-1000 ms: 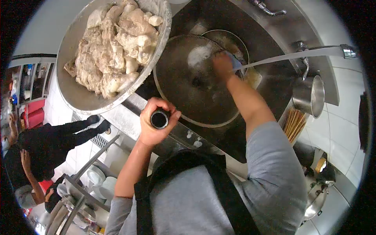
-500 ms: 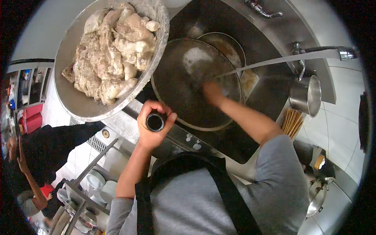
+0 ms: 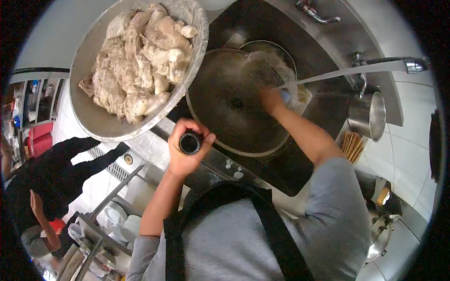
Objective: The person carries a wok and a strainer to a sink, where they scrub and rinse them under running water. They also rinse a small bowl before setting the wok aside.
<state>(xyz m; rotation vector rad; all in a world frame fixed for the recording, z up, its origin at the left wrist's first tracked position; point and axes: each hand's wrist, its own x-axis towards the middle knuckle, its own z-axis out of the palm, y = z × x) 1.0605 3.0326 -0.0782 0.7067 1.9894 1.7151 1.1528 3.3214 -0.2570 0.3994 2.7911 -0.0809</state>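
Observation:
My left hand (image 3: 187, 147) is closed round the black tubular handle (image 3: 190, 143) of a large dark wok (image 3: 220, 103), its open end facing up at me. The wok lies tilted in the sink with murky water in it. Inside its right side, my right hand (image 3: 273, 99) is blurred by motion. A light blue thing (image 3: 285, 96), possibly a sponge or cloth, shows at its fingers; its kind is not clear. Water from the tap (image 3: 415, 65) streams in beside that hand. Behind the wok sits a second round pan (image 3: 272, 43), partly hidden.
A big metal bowl (image 3: 84, 112) of coated raw chicken pieces (image 3: 140, 65) stands left of the sink (image 3: 323, 103). At right are a steel pot (image 3: 368, 117) and a bundle of thin sticks (image 3: 352, 146). Another person (image 3: 51, 178) in black is at far left.
My right hand has moved right and slightly up inside the wok, the light blue thing with it. Water now splashes over the wok's right rim. The other person has shifted.

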